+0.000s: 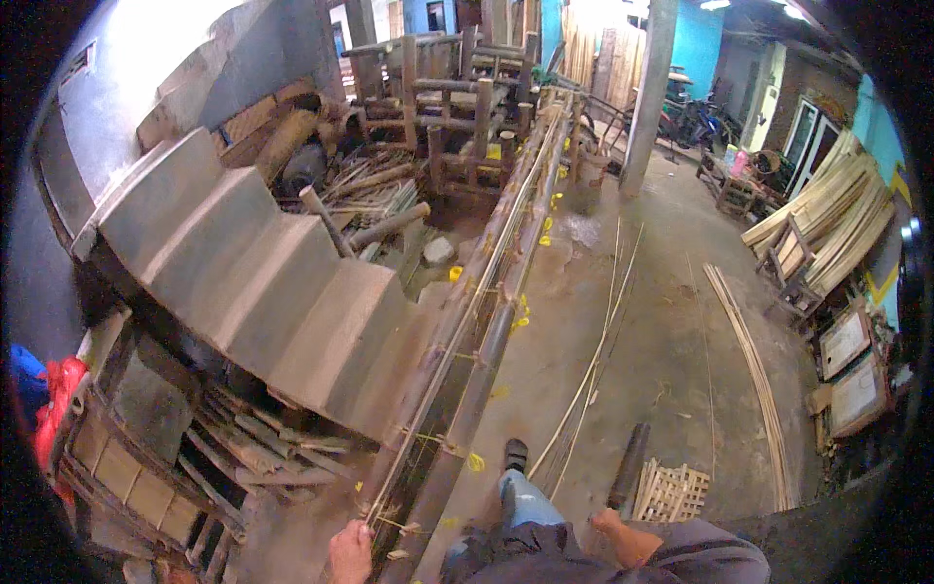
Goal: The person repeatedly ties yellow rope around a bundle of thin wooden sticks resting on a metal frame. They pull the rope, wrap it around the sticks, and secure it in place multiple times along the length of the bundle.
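1. Left hand: located at the lower edge of the view, at 6 o'clock from the frame centre. The fingers are clenched around the near end of a bundle of thin bamboo strips.

2. Bundle of thin bamboo strips: runs from the left hand up toward 12 o'clock, lying along the top of a long bamboo pole frame. Yellow ties bind the frame at intervals along its length.

3. Right hand: at 5 o'clock from the frame centre, resting on the right thigh. It holds nothing; whether the fingers are curled or flat cannot be determined.

4. Person's left leg: extended forward in blue jeans, with a dark shoe set on the concrete floor just right of the pole frame.

5. Surroundings:
- A concrete staircase descends at 9 to 10 o'clock of the frame, with scrap wood stacked beneath it.
- Loose thin strips lie on the floor at 3 o'clock of the pole frame.
- A second flat row of slats lies farther right, well apart from the frame.
- A small woven bamboo lattice panel lies just right of the right hand, with a dark pole beside it.
- Bamboo furniture frames stand at 12 o'clock.
- Stacked long poles lean at 2 o'clock
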Demonstrator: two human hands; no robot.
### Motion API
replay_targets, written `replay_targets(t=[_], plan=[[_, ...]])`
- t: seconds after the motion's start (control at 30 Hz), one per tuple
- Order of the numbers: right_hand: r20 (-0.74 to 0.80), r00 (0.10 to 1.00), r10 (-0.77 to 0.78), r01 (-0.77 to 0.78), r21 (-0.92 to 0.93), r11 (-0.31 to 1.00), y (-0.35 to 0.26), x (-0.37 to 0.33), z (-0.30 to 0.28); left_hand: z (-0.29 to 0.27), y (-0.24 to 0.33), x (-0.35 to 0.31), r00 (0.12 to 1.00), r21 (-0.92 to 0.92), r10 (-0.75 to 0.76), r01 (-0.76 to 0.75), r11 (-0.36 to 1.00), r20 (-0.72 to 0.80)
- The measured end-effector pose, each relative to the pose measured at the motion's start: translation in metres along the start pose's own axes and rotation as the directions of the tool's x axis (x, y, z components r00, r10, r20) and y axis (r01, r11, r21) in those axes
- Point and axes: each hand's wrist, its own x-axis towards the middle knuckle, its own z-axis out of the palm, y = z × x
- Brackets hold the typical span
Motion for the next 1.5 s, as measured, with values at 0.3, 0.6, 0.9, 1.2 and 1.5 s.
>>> replay_targets(t=[0.3, 0.6, 0.9, 1.2, 1.5], plan=[[-0.062, 0.998, 0.011, 0.024, 0.544, 0.839, -0.052, -0.046, -0.041, -0.016, -0.043, -0.057, 0.984, 0.333, -0.175, 0.153, 0.930, 0.038], [0.082, 0.980, 0.184, -0.165, 0.846, 0.508, -0.044, -0.039, -0.094, -0.060, 0.010, 0.002, 0.941, 0.106, -0.314, 0.302, 0.947, 0.126], [0.282, 0.957, 0.068, -0.198, 0.465, 0.863, 0.045, 0.030, 0.013, 0.050, 0.193, 0.217, 0.975, -0.127, 0.025, -0.054, 0.991, -0.220], [-0.177, 0.963, 0.202, -0.073, 0.551, 0.831, 0.095, 0.319, -0.293, 0.194, 0.462, 0.417, 0.817, -0.341, 0.500, -0.401, 0.850, 0.285], [-0.510, 0.785, 0.351, 0.395, 0.849, 0.350, 0.189, 0.473, -0.754, 0.296, 0.585, 0.584, 0.713, -0.421, 0.579, -0.419, 0.805, 0.397]])
